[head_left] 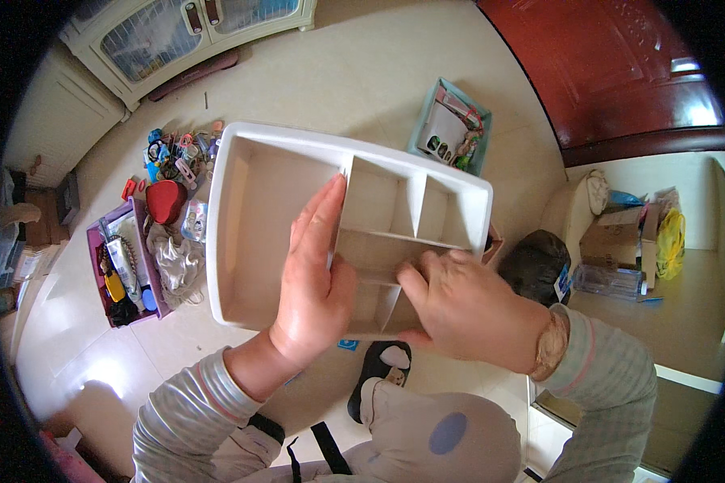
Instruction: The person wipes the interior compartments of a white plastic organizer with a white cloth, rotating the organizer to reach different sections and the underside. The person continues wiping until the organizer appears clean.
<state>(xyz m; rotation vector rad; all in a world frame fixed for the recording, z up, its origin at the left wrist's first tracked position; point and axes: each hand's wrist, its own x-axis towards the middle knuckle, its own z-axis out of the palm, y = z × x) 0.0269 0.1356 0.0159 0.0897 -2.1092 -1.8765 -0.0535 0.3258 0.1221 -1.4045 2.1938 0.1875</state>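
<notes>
A white plastic drawer tray (222,233) with several compartments lies before me, slightly turned. Thin white dividers split its right half, and its large left compartment holds nothing. My left hand (312,282) straddles the long divider (345,189): straight fingers lie along its left side, the thumb on its right. Over the near right compartments, my right hand (467,310) curls its fingers and thumb around the inner dividers (392,302). Slight blur and the hand itself hide its exact grip.
Small toys and hair clips (181,157), a red heart-shaped box (166,201) and a purple basket (141,298) stand left. A teal basket (417,133) is beyond the tray. Right are a black bag (536,266), an open cabinet (685,322) and a red door (604,72).
</notes>
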